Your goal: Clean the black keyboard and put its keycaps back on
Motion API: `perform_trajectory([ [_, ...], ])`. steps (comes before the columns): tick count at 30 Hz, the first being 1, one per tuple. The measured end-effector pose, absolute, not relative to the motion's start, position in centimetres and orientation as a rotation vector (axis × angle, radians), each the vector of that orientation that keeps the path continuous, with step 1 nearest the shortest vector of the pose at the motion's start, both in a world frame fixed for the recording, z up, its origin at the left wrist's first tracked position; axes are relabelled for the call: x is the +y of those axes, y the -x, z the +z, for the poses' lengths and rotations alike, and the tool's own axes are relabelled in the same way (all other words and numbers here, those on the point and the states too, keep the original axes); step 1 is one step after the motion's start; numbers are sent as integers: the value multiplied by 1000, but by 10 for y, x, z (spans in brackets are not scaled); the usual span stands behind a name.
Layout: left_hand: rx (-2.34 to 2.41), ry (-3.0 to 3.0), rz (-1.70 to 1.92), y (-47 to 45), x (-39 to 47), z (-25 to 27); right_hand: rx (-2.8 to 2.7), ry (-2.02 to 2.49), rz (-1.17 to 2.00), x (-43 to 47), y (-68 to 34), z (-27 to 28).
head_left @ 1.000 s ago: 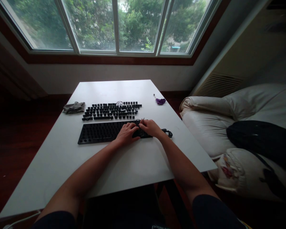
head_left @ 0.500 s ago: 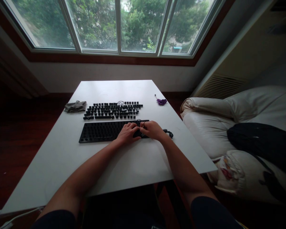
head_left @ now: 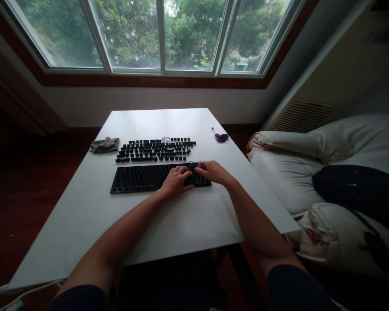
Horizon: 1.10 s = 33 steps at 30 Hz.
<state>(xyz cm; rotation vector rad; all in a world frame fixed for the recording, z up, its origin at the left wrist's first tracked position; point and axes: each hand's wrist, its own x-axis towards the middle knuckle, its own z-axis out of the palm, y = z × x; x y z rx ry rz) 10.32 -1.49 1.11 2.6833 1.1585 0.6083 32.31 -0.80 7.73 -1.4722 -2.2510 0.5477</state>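
With the keyboard as the dial's centre and the wearer at six o'clock, the white desk is bare along its near edge. The left hand lies on the black keyboard, a little toward four o'clock, fingers bent and thumb spread away. At three o'clock, over the keyboard's end, the right hand pinches a thin wiry piece, too small to make out fully. Well apart at three o'clock, a dark bag rests on a pale couch. Just beyond the keyboard, at twelve, black keycaps stand in rows. A crumpled grey cloth lies at ten, a purple cloth at two. Farthest, at twelve, is a window.
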Motion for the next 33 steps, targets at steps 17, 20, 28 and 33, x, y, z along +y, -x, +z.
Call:
perform_trajectory([
  [17, 1161, -2677, 611, -105, -13, 9, -2267, 1276, 626, -34, -325, 59],
  [20, 1164, -2678, 603, -105, -13, 9, -2275, 1267, 590, -34, -323, 59],
  [28, 1178, -2667, 601, -107, -14, 10, -2216, 1265, 563, -29, -337, 59],
  [33, 1172, -2675, 594, -108, -14, 11, -2249, 1241, 470, -29, -338, 58],
])
